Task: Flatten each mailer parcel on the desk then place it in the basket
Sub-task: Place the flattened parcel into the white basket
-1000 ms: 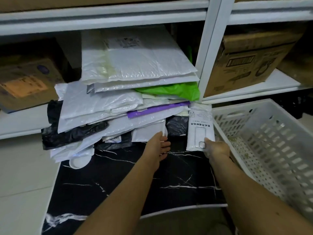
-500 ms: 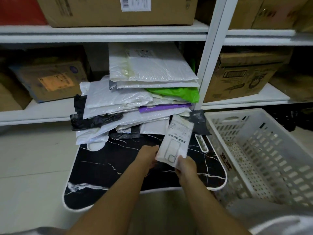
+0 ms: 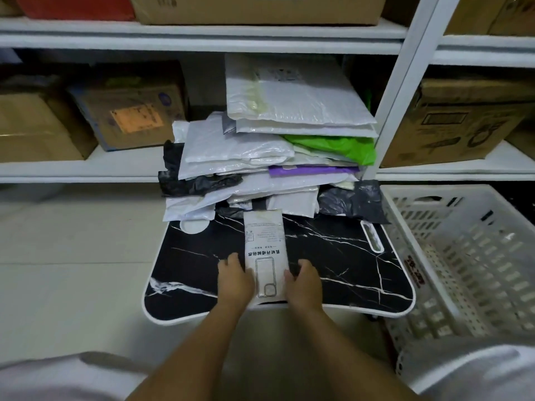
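A small white mailer parcel (image 3: 265, 250) printed with a phone-case outline lies lengthwise on the black marble-pattern desk (image 3: 197, 264), near its front edge. My left hand (image 3: 234, 280) holds the parcel's near left edge. My right hand (image 3: 304, 282) holds the near right edge. A tall pile of white, black, green and purple mailers (image 3: 275, 166) sits at the back of the desk and leans against the shelving. The white perforated basket (image 3: 434, 190) stands on the floor to the right of the desk.
White metal shelving behind holds cardboard boxes (image 3: 130, 111) at left and a cardboard box (image 3: 463, 123) at right. A shelf upright (image 3: 405, 82) stands just right of the pile. Pale tiled floor (image 3: 72, 256) lies left of the desk. My light-clothed knees fill the bottom corners.
My right hand brought the small white parcel from beside the pile to the desk's middle front and laid it down. My left hand moved onto its left edge. The camera pulled back.
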The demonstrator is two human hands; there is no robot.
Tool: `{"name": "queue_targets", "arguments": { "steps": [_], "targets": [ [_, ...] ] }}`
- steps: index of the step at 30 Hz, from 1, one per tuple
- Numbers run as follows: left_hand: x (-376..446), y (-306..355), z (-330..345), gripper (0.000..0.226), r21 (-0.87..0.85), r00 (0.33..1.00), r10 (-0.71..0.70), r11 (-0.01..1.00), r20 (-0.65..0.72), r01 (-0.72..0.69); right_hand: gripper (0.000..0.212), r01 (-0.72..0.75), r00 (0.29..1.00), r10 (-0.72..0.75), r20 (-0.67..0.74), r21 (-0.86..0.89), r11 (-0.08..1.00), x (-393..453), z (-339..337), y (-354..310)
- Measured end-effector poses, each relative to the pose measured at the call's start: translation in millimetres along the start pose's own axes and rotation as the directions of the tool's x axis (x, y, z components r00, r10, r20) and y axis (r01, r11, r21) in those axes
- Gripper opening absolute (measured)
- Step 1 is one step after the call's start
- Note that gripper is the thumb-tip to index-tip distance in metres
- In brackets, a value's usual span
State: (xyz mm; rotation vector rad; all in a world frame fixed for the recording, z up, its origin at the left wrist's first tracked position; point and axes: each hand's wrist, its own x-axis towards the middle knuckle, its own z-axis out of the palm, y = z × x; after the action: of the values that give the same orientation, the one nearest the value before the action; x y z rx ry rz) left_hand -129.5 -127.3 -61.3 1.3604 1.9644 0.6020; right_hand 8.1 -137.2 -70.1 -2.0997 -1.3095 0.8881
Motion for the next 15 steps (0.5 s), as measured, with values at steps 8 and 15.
{"name": "queue_targets", "arguments": {
  "steps": [8, 15],
  "targets": [
    [-27.7, -29.0, 12.5, 0.063, 0.642, 0.841, 0.470, 0.563, 0.269, -0.520, 0.058, 0.571, 0.796, -0.584, 0.158, -0.516, 0.638, -23.7, 14.3, 32.4],
    [-24.8, -43.8, 16.5, 0.082, 0.684, 0.834, 0.350, 0.477, 0.427, -0.551, 0.068, 0.606, 0.794, -0.449, 0.409, -0.577, 0.547, -20.3, 12.4, 38.3]
  ]
}}
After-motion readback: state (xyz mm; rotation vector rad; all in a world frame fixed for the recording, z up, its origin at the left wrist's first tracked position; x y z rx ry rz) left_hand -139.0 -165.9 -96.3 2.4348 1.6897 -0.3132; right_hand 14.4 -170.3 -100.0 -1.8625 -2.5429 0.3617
